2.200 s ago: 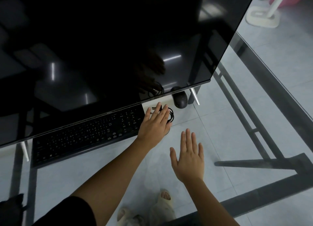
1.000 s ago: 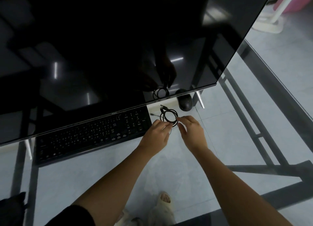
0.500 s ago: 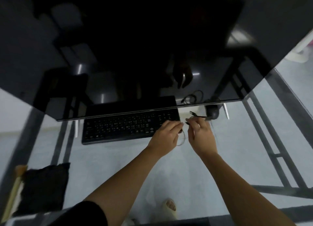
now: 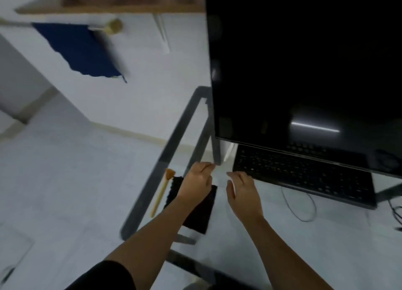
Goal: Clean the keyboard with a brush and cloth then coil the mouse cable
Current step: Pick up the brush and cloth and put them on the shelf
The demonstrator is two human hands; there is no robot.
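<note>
A black keyboard (image 4: 304, 174) lies on the glass desk under the monitor's lower edge. Near the desk's left edge a wooden-handled brush (image 4: 162, 191) lies beside a black cloth (image 4: 200, 211). My left hand (image 4: 196, 182) hovers over the cloth with curled fingers and nothing seen in it. My right hand (image 4: 242, 190) floats just right of it, close to the keyboard's left end, fingers loosely apart and holding nothing. A thin cable (image 4: 298, 207) loops on the glass in front of the keyboard. The mouse is out of view. The picture is motion-blurred.
A large dark monitor (image 4: 304, 72) fills the upper right. The glass desk's grey metal frame (image 4: 161, 165) runs along the left edge. A dark blue cloth (image 4: 80, 50) hangs from a white surface at upper left. More cable (image 4: 397, 211) lies at the far right.
My view has swung left from the desk's right end to its left end. Both hands have left the coiled mouse cable and now hover near the cloth and brush.
</note>
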